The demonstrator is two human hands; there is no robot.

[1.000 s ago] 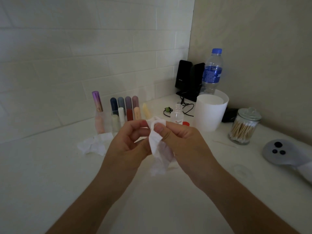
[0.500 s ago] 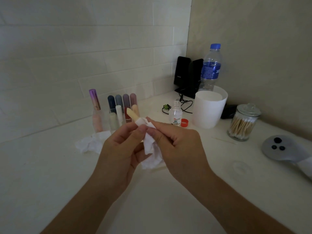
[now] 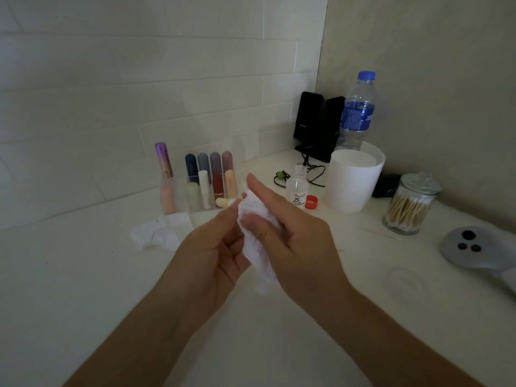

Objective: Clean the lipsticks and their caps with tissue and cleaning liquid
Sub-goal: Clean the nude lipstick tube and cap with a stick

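Note:
My left hand pinches a pale yellow lipstick whose rounded end pokes out to the left past my fingertips. My right hand grips a white tissue wrapped around the lipstick's other end, thumb pressed onto the tissue. Behind my hands, a clear organizer holds several upright lipsticks in blue, grey, purple, red and cream. A small open bottle of cleaning liquid stands to the right, with its red cap lying beside it.
A crumpled used tissue lies at left on the white counter. A white cup, water bottle, black speakers and a cotton-swab jar stand at the back right. A grey controller lies far right.
The lipstick has tilted from pointing up to lying nearly sideways, its tip toward the left. My right hand has turned the tissue around it, index finger now stretched out.

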